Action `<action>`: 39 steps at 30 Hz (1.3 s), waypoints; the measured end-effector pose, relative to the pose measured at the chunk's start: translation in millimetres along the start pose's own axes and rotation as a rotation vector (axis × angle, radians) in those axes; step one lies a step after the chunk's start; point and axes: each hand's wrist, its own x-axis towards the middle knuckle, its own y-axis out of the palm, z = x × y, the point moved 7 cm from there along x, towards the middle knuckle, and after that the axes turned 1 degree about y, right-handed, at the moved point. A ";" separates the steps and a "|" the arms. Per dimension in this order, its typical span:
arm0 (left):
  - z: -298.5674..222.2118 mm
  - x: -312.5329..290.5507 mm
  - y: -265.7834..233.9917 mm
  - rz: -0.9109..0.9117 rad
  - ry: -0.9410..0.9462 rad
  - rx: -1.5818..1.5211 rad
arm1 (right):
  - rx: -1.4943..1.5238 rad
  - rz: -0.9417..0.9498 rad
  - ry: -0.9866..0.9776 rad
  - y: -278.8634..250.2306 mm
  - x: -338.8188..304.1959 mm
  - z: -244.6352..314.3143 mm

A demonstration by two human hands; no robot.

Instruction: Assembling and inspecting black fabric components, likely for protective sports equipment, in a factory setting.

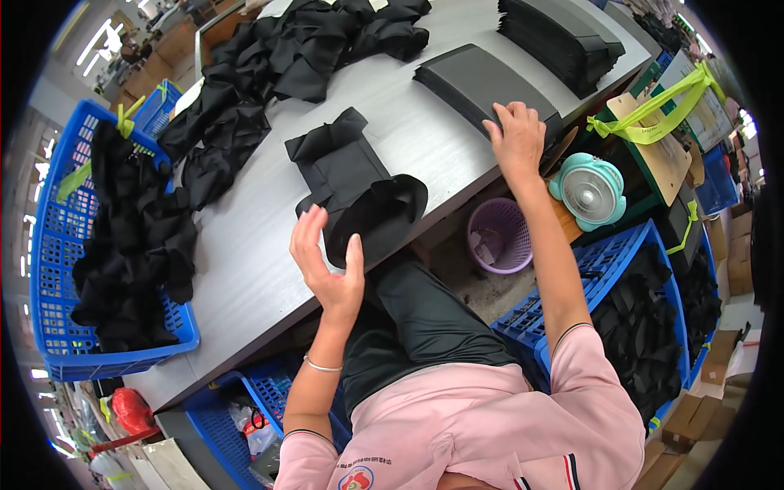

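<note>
My left hand (331,273) is raised at the table's near edge, thumb and fingers apart, with nothing in it. Just beyond it lies a folded black fabric piece (347,167) with a curled black flap (380,216) that reaches over the table edge. My right hand (520,147) rests its fingertips on the near end of a stack of flat black sheets (482,77). Its fingers are loosely bent and slightly apart; no sheet shows lifted in them. A second, taller stack of black sheets (563,41) stands farther right.
Loose black pieces (302,49) are heaped across the far left of the grey table (245,261). A blue basket (188,327) of black pieces stands left. On the right are a purple bin (500,237), a teal fan (588,192) and another blue basket (608,282).
</note>
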 end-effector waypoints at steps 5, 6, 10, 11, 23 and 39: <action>-25.5 -26.3 -2.6 0.002 0.007 -0.047 | 0.212 0.260 0.106 27.2 19.2 -25.2; -29.8 -30.1 -1.4 0.017 -0.011 -0.087 | 0.275 0.305 0.157 30.8 21.5 -31.8; -21.7 -58.3 26.7 0.193 -0.312 -0.540 | 0.311 0.239 0.156 25.6 20.7 -28.6; -22.1 -64.7 35.3 0.250 -0.371 -0.626 | 0.308 0.235 0.155 22.7 16.5 -27.4; -36.3 -141.6 128.9 0.763 -0.977 -1.524 | 0.678 0.320 -0.018 -151.0 -188.4 95.9; -60.9 -118.6 99.0 0.573 -1.146 -1.627 | 0.902 0.498 0.400 -150.7 -216.1 41.4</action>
